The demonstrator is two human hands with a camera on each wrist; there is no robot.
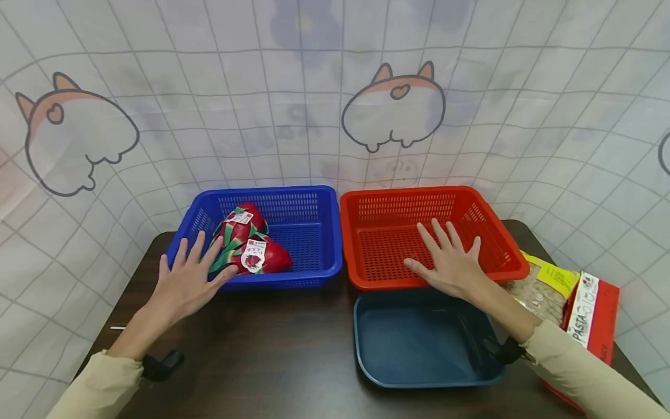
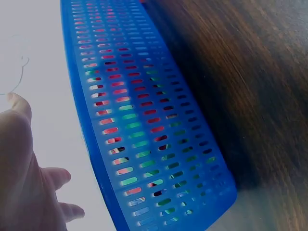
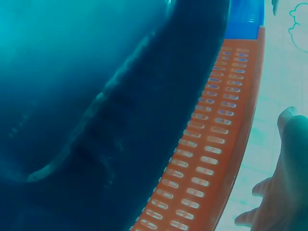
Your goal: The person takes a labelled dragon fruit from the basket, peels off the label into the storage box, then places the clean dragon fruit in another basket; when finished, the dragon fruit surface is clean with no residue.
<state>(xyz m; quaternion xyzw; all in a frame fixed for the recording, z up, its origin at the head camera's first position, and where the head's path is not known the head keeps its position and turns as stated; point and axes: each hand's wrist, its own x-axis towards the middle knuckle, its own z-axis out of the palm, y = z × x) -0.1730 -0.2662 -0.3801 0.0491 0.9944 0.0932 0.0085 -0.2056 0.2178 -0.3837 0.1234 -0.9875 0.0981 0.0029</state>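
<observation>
Hands (image 1: 188,283) (image 1: 451,265) splayed, slotted plastic baskets (image 1: 293,281) (image 1: 384,283)

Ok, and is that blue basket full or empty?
Neither: the blue basket is partly filled. Two red-and-green packages lie toward its left, while bare slotted floor shows on the right.

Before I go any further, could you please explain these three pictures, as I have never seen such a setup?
No robot here: these are a person's bare left hand and right hand. The widest picture is from a camera on the head; the others are from one on each wrist. On the dark table stand a blue basket, with two red-and-green labelled items inside, and a red basket. A dark blue tray is in front of the red basket; a bag and a pasta box lie at the right. The left hand is over the blue basket, the right over the red one, fingers spread; neither holds anything.
</observation>
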